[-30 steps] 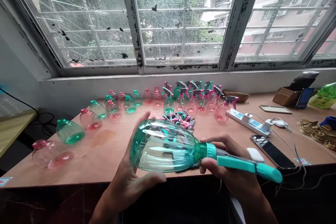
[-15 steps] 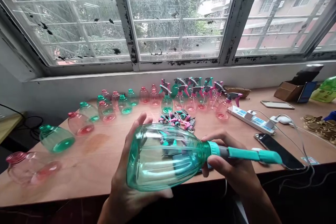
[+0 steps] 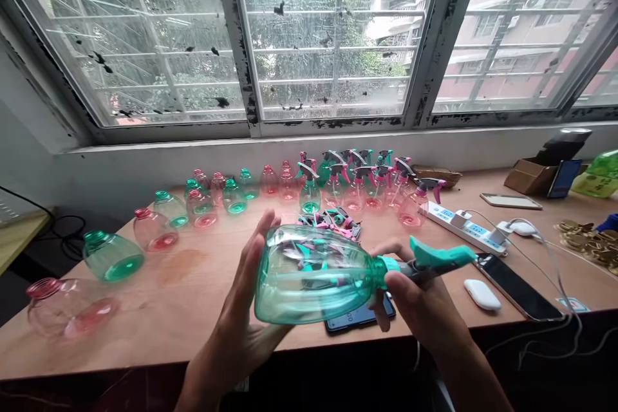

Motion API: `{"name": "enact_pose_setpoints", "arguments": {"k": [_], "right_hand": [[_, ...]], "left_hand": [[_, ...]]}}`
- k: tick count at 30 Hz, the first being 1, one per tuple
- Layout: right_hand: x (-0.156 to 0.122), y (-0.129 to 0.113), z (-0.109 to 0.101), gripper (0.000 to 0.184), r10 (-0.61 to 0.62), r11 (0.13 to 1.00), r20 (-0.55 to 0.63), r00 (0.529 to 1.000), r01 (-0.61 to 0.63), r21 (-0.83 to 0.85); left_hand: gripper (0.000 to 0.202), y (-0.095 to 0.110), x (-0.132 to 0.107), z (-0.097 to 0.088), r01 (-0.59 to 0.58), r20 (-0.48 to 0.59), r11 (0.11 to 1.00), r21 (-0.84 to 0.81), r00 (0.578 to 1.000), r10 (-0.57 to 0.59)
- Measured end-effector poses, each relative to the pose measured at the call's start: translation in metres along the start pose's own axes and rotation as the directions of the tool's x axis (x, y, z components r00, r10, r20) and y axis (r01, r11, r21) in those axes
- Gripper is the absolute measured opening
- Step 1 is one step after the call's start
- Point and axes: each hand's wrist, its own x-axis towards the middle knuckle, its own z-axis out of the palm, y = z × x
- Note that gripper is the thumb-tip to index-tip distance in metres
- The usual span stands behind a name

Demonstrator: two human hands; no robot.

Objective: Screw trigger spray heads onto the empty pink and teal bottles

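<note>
A clear green spray bottle [image 3: 313, 283] lies sideways in the air before me, its base to the left. My left hand [image 3: 246, 309] cups the base, fingers behind it and thumb hidden underneath. My right hand [image 3: 415, 299] pinches the green collar [image 3: 389, 265] at the neck between thumb and fingers. The trigger head, with its green trigger [image 3: 437, 253] and grey body, points right. Behind the bottle, a pile of loose pink, green and grey trigger heads [image 3: 345, 222] lies on the table.
Headless pink and green bottles, such as a green one [image 3: 113, 257], stand along the left. Several bottles with heads, including a pink one [image 3: 414, 206], stand at the back. A power strip [image 3: 463, 225], a black phone [image 3: 519, 286] and a white earbud case [image 3: 481, 294] lie right.
The spray bottle has rolled about its length, so its trigger now faces upward, and its head end has swung slightly up. Both hands still hold it; my left palm has shifted a little right.
</note>
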Motion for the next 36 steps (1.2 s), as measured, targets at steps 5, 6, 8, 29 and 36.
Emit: {"name": "enact_pose_setpoints", "arguments": {"k": [5,6,8,29,36], "right_hand": [[0.006,0.009,-0.002,0.033,0.011,1.000,0.013,1.000,-0.011,-0.007],[0.006,0.009,-0.001,0.033,0.023,1.000,0.005,1.000,-0.023,0.004],[0.006,0.010,0.000,0.034,0.046,0.999,0.027,0.999,-0.047,0.025],[0.017,0.017,-0.011,0.035,-0.010,0.997,-0.123,0.992,0.019,0.072],[0.020,0.013,-0.011,0.048,0.117,0.992,-0.103,0.988,-0.111,0.061]], "left_hand": [[0.114,-0.001,0.001,0.002,-0.066,-0.012,0.996,0.061,0.998,0.067],[0.113,0.000,0.002,0.002,-0.027,-0.029,0.999,0.043,0.999,0.028],[0.111,0.002,0.003,0.001,0.030,-0.056,0.999,0.028,0.998,-0.028],[0.074,-0.001,0.009,-0.006,-0.186,-0.034,0.977,0.106,0.981,0.191],[0.061,-0.001,0.013,0.002,-0.163,-0.131,0.987,-0.011,0.978,0.160]]}}
